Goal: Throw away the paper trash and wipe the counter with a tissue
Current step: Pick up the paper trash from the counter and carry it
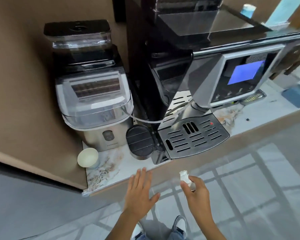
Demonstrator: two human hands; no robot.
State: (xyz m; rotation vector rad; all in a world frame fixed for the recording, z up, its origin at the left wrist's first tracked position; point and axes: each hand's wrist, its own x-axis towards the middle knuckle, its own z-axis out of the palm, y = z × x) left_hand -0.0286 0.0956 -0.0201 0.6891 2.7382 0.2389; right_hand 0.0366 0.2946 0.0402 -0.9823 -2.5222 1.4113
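The left hand (139, 193) is flat, palm down, fingers spread toward 12 o'clock. At its 3 o'clock, the right hand (196, 193) is curled closed, pinching a white wad (185, 177).

Marbled tabletop (111, 177) along a brown wall. On it, from the left: a paper cup (88, 157) at the corner, a steel appliance (100, 108), a black coffee machine (197, 80) with slotted drip tray (192, 139), and a blue box (298, 96) at far right.
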